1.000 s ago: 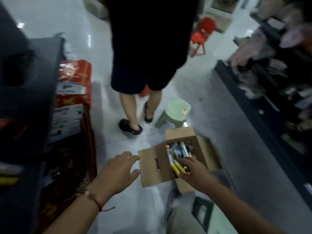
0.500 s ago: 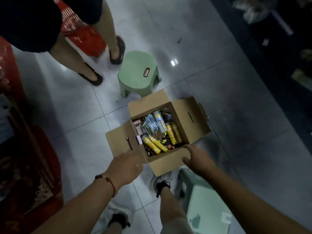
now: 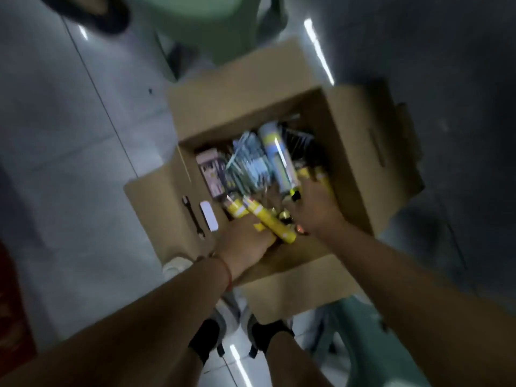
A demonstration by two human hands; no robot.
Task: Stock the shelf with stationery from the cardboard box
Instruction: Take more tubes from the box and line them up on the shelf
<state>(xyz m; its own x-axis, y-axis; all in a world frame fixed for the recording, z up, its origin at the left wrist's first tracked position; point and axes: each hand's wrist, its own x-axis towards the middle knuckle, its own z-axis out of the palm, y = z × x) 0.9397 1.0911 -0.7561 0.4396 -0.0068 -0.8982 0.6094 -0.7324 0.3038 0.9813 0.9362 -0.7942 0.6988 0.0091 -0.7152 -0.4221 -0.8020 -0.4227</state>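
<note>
Now that both my hands have dropped from the flaps into the box on the floor, picking has begun. My left hand grips a yellow tube near the front wall. My right hand digs among the packs; its fingers are blurred, so I cannot tell their grasp.

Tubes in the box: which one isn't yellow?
The pale blue tube, lying toward the far side of the cardboard box. The yellow tubes lie nearer, by the left hand.
</note>
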